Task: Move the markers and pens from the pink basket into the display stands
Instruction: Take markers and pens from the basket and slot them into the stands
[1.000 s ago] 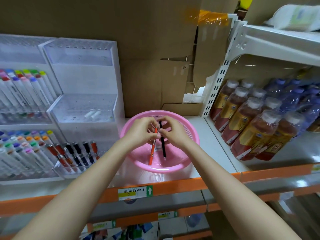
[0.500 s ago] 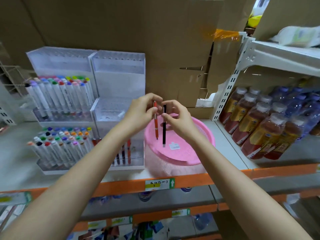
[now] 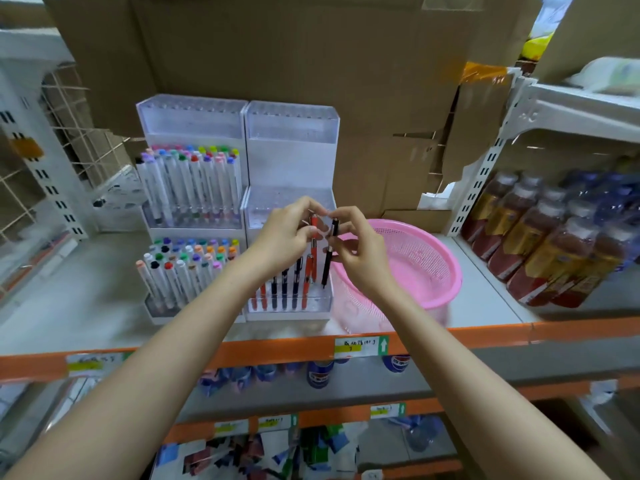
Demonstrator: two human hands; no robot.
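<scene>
Now the fingers (image 3: pixel 301 206) of the left hand (image 3: pixel 285 235) pinch a red pen (image 3: pixel 313 225) and those of the right hand (image 3: pixel 358 252) a black pen (image 3: pixel 327 268), both upright over the pen stand (image 3: pixel 291 306) just beside the pink basket (image 3: pixel 452 271), probably so the tips go straight into free holes.

left hand (image 3: pixel 287 233): moved from the basket (image 3: pixel 446 289) to the stand (image 3: pixel 291 303), pinching the orange pen (image 3: pixel 313 251) | right hand (image 3: pixel 356 251): came along with the black pen (image 3: pixel 327 268) | pens: lifted out of the basket, tips now down among the front-row pens, perhaps already in slots (blurred) | basket: now looks empty
</scene>
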